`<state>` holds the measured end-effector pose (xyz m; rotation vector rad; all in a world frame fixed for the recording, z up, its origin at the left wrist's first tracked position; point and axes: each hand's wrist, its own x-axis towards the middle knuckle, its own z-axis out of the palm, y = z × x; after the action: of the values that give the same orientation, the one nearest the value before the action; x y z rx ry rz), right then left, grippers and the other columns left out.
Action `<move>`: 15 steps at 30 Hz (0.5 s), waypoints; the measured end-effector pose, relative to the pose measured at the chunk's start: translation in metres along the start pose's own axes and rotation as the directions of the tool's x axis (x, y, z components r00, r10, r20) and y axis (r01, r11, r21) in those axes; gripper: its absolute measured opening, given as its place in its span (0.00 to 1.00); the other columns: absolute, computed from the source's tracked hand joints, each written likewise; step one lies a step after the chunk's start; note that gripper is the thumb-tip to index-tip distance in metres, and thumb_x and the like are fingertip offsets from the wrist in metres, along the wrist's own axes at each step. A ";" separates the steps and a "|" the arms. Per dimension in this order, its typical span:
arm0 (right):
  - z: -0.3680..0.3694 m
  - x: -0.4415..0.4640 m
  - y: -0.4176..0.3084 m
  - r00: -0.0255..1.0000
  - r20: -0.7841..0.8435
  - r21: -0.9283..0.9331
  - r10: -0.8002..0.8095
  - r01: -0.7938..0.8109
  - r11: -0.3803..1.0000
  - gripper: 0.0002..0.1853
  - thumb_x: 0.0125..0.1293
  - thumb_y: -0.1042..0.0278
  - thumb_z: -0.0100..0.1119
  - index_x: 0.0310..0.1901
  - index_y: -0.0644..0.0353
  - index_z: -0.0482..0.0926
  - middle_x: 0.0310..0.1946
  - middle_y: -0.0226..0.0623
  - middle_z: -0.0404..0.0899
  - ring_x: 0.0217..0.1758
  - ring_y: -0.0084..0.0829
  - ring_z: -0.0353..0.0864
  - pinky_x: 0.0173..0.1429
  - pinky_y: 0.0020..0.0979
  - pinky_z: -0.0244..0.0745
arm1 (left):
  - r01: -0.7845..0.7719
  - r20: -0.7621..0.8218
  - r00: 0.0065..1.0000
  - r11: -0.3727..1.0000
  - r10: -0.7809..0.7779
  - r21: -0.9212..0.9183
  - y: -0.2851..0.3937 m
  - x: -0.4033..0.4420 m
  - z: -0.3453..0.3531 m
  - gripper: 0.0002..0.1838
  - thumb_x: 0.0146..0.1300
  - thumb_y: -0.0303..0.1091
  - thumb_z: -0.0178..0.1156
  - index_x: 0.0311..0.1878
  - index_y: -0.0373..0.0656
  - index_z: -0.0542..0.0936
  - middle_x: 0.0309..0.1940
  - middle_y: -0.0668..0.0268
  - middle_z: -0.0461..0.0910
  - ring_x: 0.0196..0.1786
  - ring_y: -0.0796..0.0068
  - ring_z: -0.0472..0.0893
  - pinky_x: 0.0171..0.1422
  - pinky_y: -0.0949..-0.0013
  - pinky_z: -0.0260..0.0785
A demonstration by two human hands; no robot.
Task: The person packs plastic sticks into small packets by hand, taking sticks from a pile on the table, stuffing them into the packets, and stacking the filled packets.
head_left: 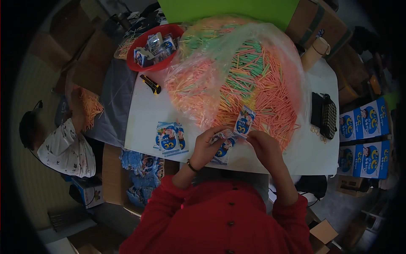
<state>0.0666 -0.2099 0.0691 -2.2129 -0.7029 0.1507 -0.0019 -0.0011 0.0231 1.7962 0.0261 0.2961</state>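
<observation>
My left hand (205,148) is closed on a crinkled printed packet (221,135) near the table's front edge. My right hand (265,148) pinches the lower edge of a blue and white packet (244,121), which stands up between the hands. Another packet (224,149) lies below them, partly covered. To the left is a small stack of flat packets (171,139). Just beyond my hands, a large clear plastic bag (194,67) spreads open around a heap of thin pink, green and orange sticks (270,84).
A red bowl (134,63) of packets and a box cutter (150,84) sit at the left. A tan bottle (315,53) and black pouch (329,116) lie right. A carton (112,175) of packets stands below the table. Another person (67,148) works at far left.
</observation>
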 end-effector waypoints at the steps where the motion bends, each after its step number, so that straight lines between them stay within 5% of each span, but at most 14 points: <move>1: -0.009 0.002 -0.011 0.993 -0.024 -0.019 -0.113 0.112 0.993 0.08 0.57 0.71 0.62 0.39 0.58 0.78 0.32 0.38 0.77 0.40 0.40 0.79 0.40 0.37 0.75 | 0.001 0.000 1.000 1.000 -0.001 0.000 0.002 0.000 0.000 0.20 0.59 0.19 0.62 0.56 0.39 0.77 0.46 0.62 0.82 0.48 0.71 0.82 0.53 0.71 0.74; 3: -0.023 0.006 -0.026 0.974 -0.050 -0.046 -0.219 0.217 0.975 0.08 0.58 0.71 0.60 0.40 0.58 0.77 0.34 0.37 0.77 0.40 0.40 0.79 0.39 0.37 0.75 | -0.035 0.056 0.998 0.995 0.030 0.091 0.005 0.001 0.002 0.22 0.56 0.19 0.63 0.56 0.41 0.78 0.48 0.59 0.82 0.49 0.65 0.82 0.53 0.69 0.74; 5: -0.030 0.009 -0.037 0.937 0.143 -0.330 -0.318 0.348 0.877 0.13 0.54 0.76 0.60 0.43 0.58 0.79 0.40 0.37 0.79 0.45 0.39 0.81 0.44 0.36 0.77 | -0.027 0.084 0.996 0.993 0.018 0.112 0.003 0.000 0.007 0.22 0.56 0.19 0.63 0.56 0.42 0.78 0.48 0.59 0.82 0.49 0.63 0.82 0.53 0.68 0.74; 8: -0.024 0.013 -0.047 0.908 0.272 -0.380 -0.320 0.407 0.831 0.17 0.54 0.77 0.58 0.48 0.60 0.78 0.48 0.38 0.78 0.52 0.41 0.79 0.50 0.36 0.77 | -0.027 0.086 0.996 0.996 0.019 0.089 0.007 -0.003 0.014 0.22 0.56 0.20 0.64 0.55 0.42 0.78 0.47 0.58 0.82 0.48 0.61 0.83 0.52 0.67 0.74; 11: -0.010 0.015 -0.050 0.904 0.053 -0.238 -0.425 0.425 0.874 0.21 0.54 0.79 0.57 0.53 0.61 0.76 0.52 0.40 0.76 0.54 0.42 0.77 0.54 0.37 0.75 | -0.021 0.043 0.999 0.998 0.018 0.055 0.008 -0.007 0.018 0.21 0.57 0.21 0.64 0.55 0.42 0.77 0.46 0.58 0.82 0.46 0.62 0.83 0.51 0.68 0.74; 15: 0.013 0.015 -0.055 0.892 -0.015 -0.045 -0.453 0.452 0.891 0.25 0.53 0.80 0.56 0.57 0.61 0.74 0.54 0.43 0.75 0.57 0.43 0.77 0.59 0.39 0.75 | 0.086 0.091 0.992 0.995 -0.089 0.042 0.000 -0.020 0.013 0.19 0.58 0.22 0.65 0.55 0.40 0.78 0.42 0.59 0.82 0.44 0.69 0.82 0.49 0.70 0.74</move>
<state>0.0509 -0.1636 0.1018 -2.0212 -1.1949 -0.1295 -0.0181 -0.0173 0.0163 1.8391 0.0446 0.1501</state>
